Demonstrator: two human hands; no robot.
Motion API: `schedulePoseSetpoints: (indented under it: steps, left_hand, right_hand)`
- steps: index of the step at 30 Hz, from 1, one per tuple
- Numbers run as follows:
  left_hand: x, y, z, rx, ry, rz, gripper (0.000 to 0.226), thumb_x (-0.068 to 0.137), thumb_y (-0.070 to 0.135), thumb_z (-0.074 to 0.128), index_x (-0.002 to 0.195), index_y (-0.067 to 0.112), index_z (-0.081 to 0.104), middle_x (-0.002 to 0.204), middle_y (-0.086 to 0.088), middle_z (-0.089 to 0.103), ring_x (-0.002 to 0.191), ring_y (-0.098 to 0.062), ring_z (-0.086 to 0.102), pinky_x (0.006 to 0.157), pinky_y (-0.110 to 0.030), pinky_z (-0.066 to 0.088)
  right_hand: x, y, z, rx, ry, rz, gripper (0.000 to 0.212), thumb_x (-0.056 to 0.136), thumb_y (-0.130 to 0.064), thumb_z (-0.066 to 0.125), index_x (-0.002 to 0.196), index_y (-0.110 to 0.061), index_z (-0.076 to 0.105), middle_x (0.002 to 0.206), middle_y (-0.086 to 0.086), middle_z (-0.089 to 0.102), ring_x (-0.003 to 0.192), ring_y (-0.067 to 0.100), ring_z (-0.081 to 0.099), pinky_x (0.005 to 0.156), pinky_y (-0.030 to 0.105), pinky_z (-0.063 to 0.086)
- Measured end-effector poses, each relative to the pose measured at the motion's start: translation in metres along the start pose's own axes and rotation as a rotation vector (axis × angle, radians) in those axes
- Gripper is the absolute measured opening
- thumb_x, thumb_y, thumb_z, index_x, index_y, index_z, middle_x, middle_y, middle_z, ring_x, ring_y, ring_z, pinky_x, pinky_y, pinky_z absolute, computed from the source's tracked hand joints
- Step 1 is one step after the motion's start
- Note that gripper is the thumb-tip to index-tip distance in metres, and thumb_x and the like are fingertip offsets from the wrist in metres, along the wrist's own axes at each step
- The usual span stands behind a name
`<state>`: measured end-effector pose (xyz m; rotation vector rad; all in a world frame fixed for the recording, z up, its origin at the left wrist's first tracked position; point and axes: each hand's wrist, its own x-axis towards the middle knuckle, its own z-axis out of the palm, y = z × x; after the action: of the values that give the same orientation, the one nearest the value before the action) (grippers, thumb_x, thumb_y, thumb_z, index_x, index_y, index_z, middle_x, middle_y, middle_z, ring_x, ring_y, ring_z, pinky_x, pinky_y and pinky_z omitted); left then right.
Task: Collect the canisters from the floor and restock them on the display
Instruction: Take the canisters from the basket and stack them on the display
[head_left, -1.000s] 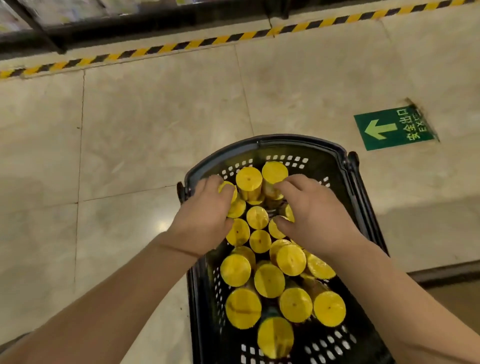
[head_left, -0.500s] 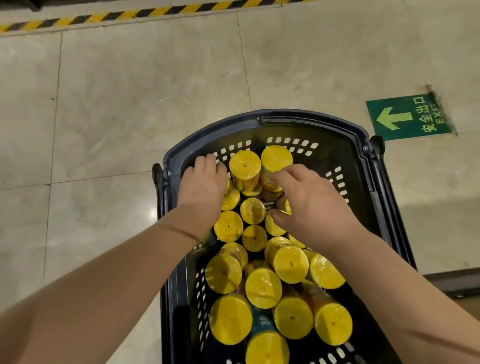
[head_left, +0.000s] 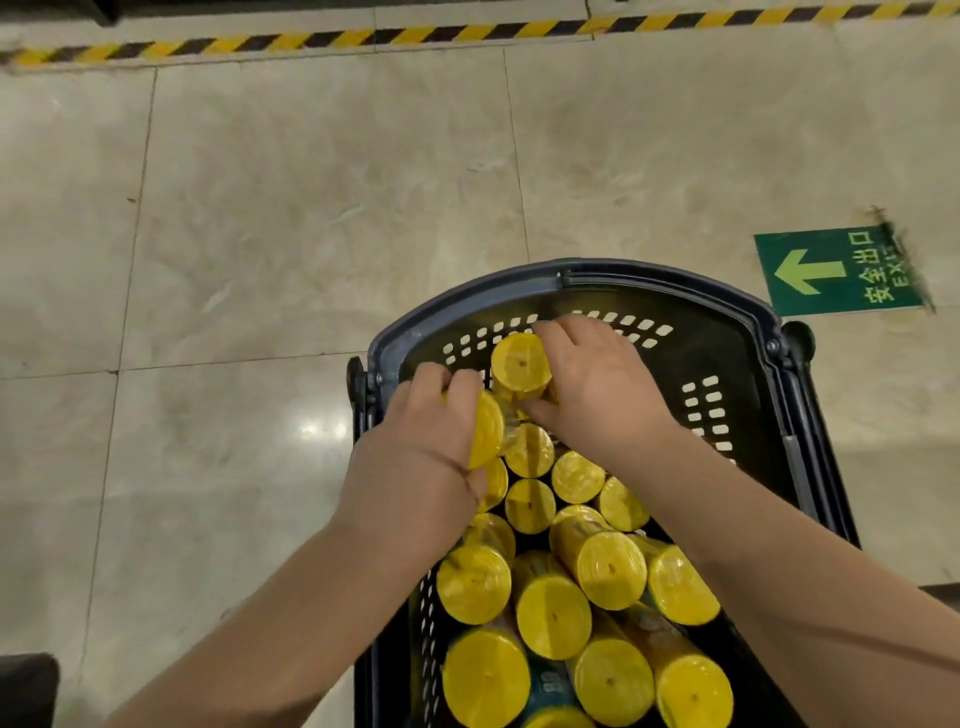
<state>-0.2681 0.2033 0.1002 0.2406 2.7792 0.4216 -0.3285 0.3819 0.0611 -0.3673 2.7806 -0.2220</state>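
A dark perforated shopping basket (head_left: 613, 278) stands on the floor, packed with several yellow-lidded canisters (head_left: 553, 618). My left hand (head_left: 415, 457) is at the basket's left side, wrapped around a tilted canister (head_left: 488, 428) whose yellow lid faces right. My right hand (head_left: 597, 395) is deeper in, toward the far end, with fingers curled around an upright canister (head_left: 519, 361). Both hands hide the canisters beneath them.
Pale marble floor tiles (head_left: 311, 208) surround the basket. A black-and-yellow hazard stripe (head_left: 363, 36) runs along the far edge. A green exit sign sticker (head_left: 836, 273) lies on the floor to the right. A dark object (head_left: 26, 686) sits at the bottom-left corner.
My left hand has closed on a canister and tipped it sideways. My right hand moved forward onto the far upright canister. The view has shifted, so the basket sits lower in frame.
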Motion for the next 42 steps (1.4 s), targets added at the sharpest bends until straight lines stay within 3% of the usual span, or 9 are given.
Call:
schedulePoseSetpoints:
  steps: [7, 11, 14, 17, 20, 25, 30, 35, 42]
  left_hand:
    - [-0.040, -0.017, -0.024, -0.297, 0.134, -0.013, 0.080, 0.078, 0.047, 0.075, 0.145, 0.049, 0.030, 0.132, 0.025, 0.026, 0.090, -0.003, 0.054, 0.070, -0.024, 0.053]
    - [-0.049, -0.026, -0.026, -0.454, 0.220, -0.037, 0.079, 0.078, 0.049, 0.078, 0.146, 0.048, 0.037, 0.137, 0.026, 0.030, 0.107, 0.008, 0.047, 0.079, -0.015, 0.047]
    - [-0.048, -0.026, -0.038, -0.548, 0.289, -0.023, 0.078, 0.078, 0.043, 0.081, 0.146, 0.043, 0.042, 0.133, 0.024, 0.038, 0.112, 0.008, 0.051, 0.084, -0.008, 0.048]
    - [-0.049, -0.023, -0.058, -0.608, 0.331, -0.031, 0.079, 0.075, 0.037, 0.085, 0.143, 0.037, 0.047, 0.130, 0.023, 0.042, 0.121, 0.008, 0.049, 0.091, -0.013, 0.047]
    - [-0.056, -0.014, -0.086, -0.656, 0.360, -0.042, 0.080, 0.068, 0.041, 0.082, 0.141, 0.035, 0.049, 0.129, 0.019, 0.047, 0.124, 0.004, 0.048, 0.092, -0.020, 0.046]
    - [-0.077, 0.018, -0.159, -0.751, 0.387, -0.012, 0.079, 0.067, 0.041, 0.083, 0.138, 0.038, 0.050, 0.129, 0.024, 0.050, 0.125, -0.001, 0.051, 0.093, -0.023, 0.048]
    - [-0.103, 0.067, -0.274, -0.782, 0.343, 0.082, 0.078, 0.067, 0.037, 0.092, 0.134, 0.045, 0.052, 0.130, 0.020, 0.056, 0.123, -0.003, 0.056, 0.097, -0.026, 0.050]
    - [-0.135, 0.128, -0.398, -0.802, 0.252, 0.257, 0.077, 0.067, 0.042, 0.092, 0.133, 0.043, 0.054, 0.127, 0.020, 0.059, 0.121, 0.000, 0.057, 0.097, -0.018, 0.051]
    - [-0.202, 0.225, -0.526, -0.959, 0.263, 0.442, 0.072, 0.065, 0.045, 0.087, 0.131, 0.042, 0.058, 0.132, 0.012, 0.062, 0.124, -0.012, 0.060, 0.102, -0.043, 0.052]
  right_hand:
    - [0.024, -0.012, 0.030, -0.195, -0.039, 0.032, 0.078, 0.086, -0.058, 0.069, 0.144, -0.014, 0.041, 0.143, 0.010, 0.050, 0.139, 0.030, 0.041, 0.125, 0.049, 0.018]
    - [0.026, -0.006, 0.042, -0.064, 0.077, -0.006, 0.068, 0.078, -0.039, 0.082, 0.132, -0.009, 0.053, 0.124, 0.010, 0.058, 0.124, 0.031, 0.051, 0.125, 0.045, 0.017]
    - [0.014, -0.008, 0.030, 0.057, 0.125, -0.022, 0.080, 0.071, -0.035, 0.086, 0.137, -0.007, 0.051, 0.126, 0.010, 0.056, 0.127, 0.031, 0.048, 0.126, 0.041, 0.011]
    - [-0.011, -0.014, -0.002, 0.211, 0.154, -0.036, 0.092, 0.067, -0.036, 0.088, 0.145, -0.009, 0.046, 0.134, 0.009, 0.050, 0.132, 0.028, 0.045, 0.123, 0.043, 0.028]
    - [-0.048, -0.021, -0.049, 0.519, 0.201, -0.012, 0.074, 0.068, -0.034, 0.086, 0.135, -0.016, 0.058, 0.127, 0.000, 0.051, 0.120, 0.015, 0.050, 0.103, 0.026, 0.043]
    - [-0.112, -0.029, -0.153, 0.770, 0.244, 0.046, 0.071, 0.064, -0.061, 0.075, 0.127, -0.034, 0.057, 0.123, -0.022, 0.050, 0.116, -0.011, 0.046, 0.089, 0.000, 0.034]
    - [-0.180, -0.027, -0.286, 0.862, 0.314, 0.095, 0.069, 0.070, -0.037, 0.090, 0.128, -0.044, 0.054, 0.124, -0.021, 0.060, 0.112, -0.002, 0.060, 0.090, 0.018, 0.051]
    - [-0.267, -0.037, -0.424, 0.893, 0.442, 0.084, 0.072, 0.073, -0.027, 0.089, 0.133, -0.047, 0.054, 0.126, -0.021, 0.061, 0.115, 0.000, 0.060, 0.100, 0.027, 0.050]
    - [-0.384, -0.054, -0.560, 0.953, 0.695, 0.088, 0.070, 0.074, -0.035, 0.089, 0.132, -0.046, 0.053, 0.122, -0.022, 0.063, 0.115, 0.006, 0.061, 0.099, 0.041, 0.055]
